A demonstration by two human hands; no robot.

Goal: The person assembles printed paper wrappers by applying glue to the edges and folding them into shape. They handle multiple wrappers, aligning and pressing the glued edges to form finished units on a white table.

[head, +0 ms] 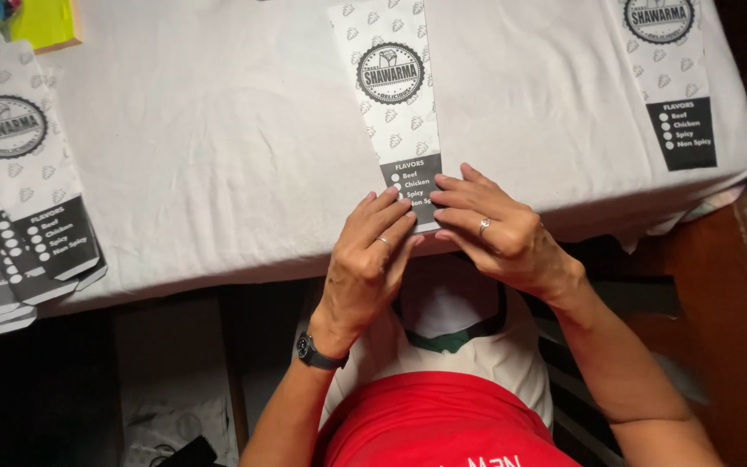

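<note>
Across the white cloth [218,156] over the table I see a long printed paper sleeve [391,95] lying flat at the near edge. My left hand [369,259] and right hand [499,229] press its dark lower end, fingers flat, gripping nothing. A stack of like sleeves [10,199] fans out at left, another sleeve [667,78] lies at right. Beyond the cloth the room is dark, with a brown wooden edge [719,285].
</note>
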